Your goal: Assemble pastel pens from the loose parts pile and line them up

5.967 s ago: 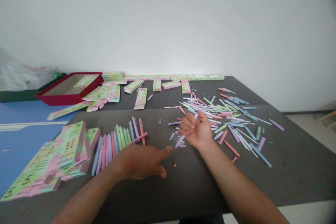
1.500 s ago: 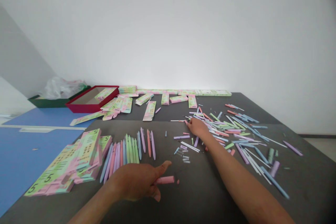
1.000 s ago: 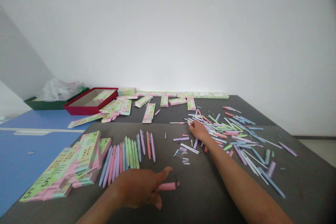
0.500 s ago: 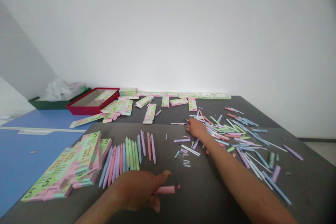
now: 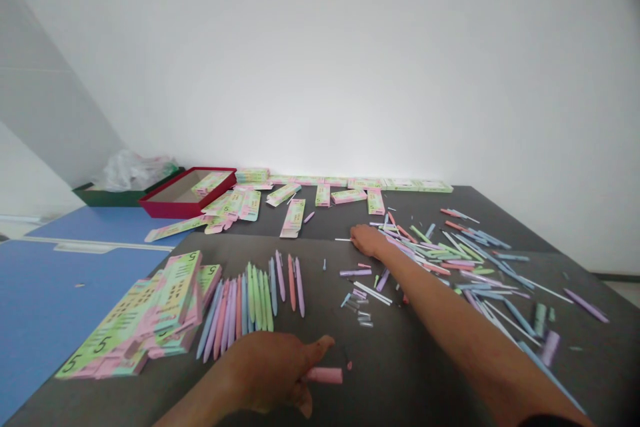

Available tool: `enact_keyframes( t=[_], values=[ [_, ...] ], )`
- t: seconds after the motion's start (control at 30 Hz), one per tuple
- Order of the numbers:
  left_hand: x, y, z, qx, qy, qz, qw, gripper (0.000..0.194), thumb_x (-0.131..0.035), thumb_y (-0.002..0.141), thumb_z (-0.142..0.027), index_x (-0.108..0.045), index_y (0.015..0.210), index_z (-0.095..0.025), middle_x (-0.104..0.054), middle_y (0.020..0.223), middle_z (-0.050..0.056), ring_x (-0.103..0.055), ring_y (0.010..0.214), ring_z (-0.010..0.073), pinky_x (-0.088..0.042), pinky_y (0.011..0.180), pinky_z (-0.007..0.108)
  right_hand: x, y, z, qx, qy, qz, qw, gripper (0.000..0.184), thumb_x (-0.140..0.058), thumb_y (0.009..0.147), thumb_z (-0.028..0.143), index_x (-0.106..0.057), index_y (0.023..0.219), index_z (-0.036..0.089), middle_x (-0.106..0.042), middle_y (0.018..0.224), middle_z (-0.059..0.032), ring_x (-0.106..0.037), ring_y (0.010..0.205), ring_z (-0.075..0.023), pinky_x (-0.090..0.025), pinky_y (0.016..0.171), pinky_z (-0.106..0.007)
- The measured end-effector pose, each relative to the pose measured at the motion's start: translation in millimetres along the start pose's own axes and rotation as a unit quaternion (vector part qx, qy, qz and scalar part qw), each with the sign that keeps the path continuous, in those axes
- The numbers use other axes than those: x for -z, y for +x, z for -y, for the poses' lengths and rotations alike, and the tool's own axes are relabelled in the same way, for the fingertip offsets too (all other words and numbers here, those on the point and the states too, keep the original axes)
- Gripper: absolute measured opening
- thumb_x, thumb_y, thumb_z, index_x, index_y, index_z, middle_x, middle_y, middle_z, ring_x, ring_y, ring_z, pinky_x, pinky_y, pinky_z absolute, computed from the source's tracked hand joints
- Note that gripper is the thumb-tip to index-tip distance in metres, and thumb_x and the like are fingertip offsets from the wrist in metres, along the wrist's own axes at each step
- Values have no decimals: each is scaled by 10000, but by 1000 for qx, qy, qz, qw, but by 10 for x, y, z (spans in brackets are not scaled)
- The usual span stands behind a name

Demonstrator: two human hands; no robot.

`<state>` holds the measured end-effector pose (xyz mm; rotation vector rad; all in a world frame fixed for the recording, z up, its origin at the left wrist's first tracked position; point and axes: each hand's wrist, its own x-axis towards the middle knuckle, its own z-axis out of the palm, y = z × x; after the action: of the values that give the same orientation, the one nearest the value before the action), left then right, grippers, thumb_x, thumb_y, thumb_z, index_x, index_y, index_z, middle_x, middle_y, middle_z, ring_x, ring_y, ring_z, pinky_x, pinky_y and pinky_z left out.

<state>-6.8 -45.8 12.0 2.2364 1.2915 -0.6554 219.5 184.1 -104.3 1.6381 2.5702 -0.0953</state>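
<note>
My left hand [image 5: 277,373] rests low on the dark table [image 5: 400,373], fingers closed round a short pink pen piece [image 5: 325,375] that sticks out to the right. My right hand [image 5: 367,240] is stretched far forward, palm down, at the left edge of a scattered pile of pastel pen parts [image 5: 450,257]. Its fingers are curled on the table by a thin white refill [image 5: 344,239]; whether they grip anything is hidden. A row of assembled pens [image 5: 250,293] lies just ahead of my left hand.
Flattened green-and-pink cartons [image 5: 145,317] are stacked at the left, more folded boxes [image 5: 295,213] lie along the back by the wall. A red tray [image 5: 187,183] and a green bin with plastic [image 5: 125,180] stand at the back left. Small springs and tips [image 5: 360,303] lie mid-table.
My right hand has slid a little left and farther forward at the pile's edge. The view has tilted slightly. My left hand keeps hold of the pink piece.
</note>
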Motion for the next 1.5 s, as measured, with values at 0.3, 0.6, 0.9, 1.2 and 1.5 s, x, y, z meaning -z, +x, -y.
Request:
enact_keyframes(
  t=[0.3, 0.6, 0.9, 1.2, 1.5],
  values=[
    [-18, -46, -24, 0, -3, 15, 1000, 754, -666, 770, -394, -338, 1446, -339, -731, 997, 125, -675, 925, 366, -537, 703, 453, -19, -150, 61, 54, -17, -19, 998, 204, -454, 888, 199, -620, 997, 151, -652, 1061, -136, -594, 999, -235, -404, 818, -293],
    [-104, -56, -79, -21, 25, 12, 999, 793, -698, 740, -415, -348, 1445, -317, -738, 966, 143, -688, 864, 376, -537, 653, 455, -97, -440, 184, 107, 5, -28, 994, 150, -491, 865, 200, -614, 945, 166, -658, 977, -97, -595, 925, -214, -387, 760, -273],
    [-114, -52, -94, -16, 24, 20, 999, 795, -702, 738, -385, -350, 1446, -305, -732, 997, 158, -675, 903, 397, -535, 686, 504, -82, -742, 79, 80, 50, -73, 993, 185, -494, 862, 177, -593, 1018, 193, -632, 1001, -64, -562, 941, -187, -373, 807, -275],
    [-104, 19, -78, 6, 22, 20, 1000, 774, -703, 741, -361, -368, 1437, -304, -723, 1027, 164, -672, 927, 379, -531, 704, 494, -161, -764, -458, -113, 63, -153, 980, 295, -418, 920, 285, -543, 1157, 161, -564, 1191, -156, -509, 1105, -268, -378, 907, -374],
    [-132, 80, -77, 9, 23, 36, 999, 770, -711, 729, -355, -392, 1427, -289, -725, 1019, 174, -669, 930, 395, -538, 695, 509, -462, -683, -841, -106, 87, -116, 984, 407, -453, 914, 360, -525, 1265, 166, -533, 1319, -146, -472, 1223, -262, -352, 1013, -397]
  ],
)
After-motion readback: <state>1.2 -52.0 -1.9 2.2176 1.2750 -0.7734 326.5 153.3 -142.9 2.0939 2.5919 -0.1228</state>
